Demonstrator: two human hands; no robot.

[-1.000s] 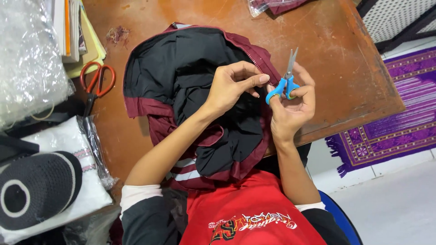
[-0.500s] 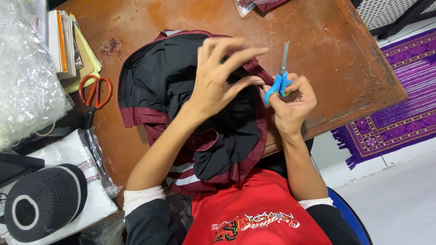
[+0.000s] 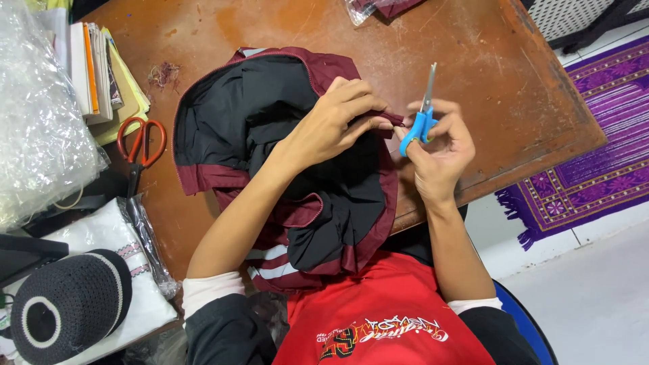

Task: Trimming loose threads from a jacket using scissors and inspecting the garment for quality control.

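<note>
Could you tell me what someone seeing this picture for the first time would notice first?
Most likely the black and maroon garment spread across the middle of the brown wooden table, with the left hand pinching its maroon edge. Just right of it, the right hand holds small blue-handled scissors, blades pointing up. Orange-handled scissors lie at the table's left, beside a stack of books.

- The garment (image 3: pixel 284 169) lies spread on the middle of the desk (image 3: pixel 487 88), its near end hanging over the edge toward the person.
- The left hand (image 3: pixel 334 122) rests on the garment's right edge; the right hand (image 3: pixel 436 152) is just right of it, holding small scissors (image 3: pixel 422 111).
- Large scissors (image 3: pixel 138 145) lie left of the garment, a stack of books (image 3: pixel 101 74) behind them.
- A cap (image 3: pixel 67 307) sits at the near left.
- A rug (image 3: pixel 581 162) lies on the floor, right of the desk.
</note>
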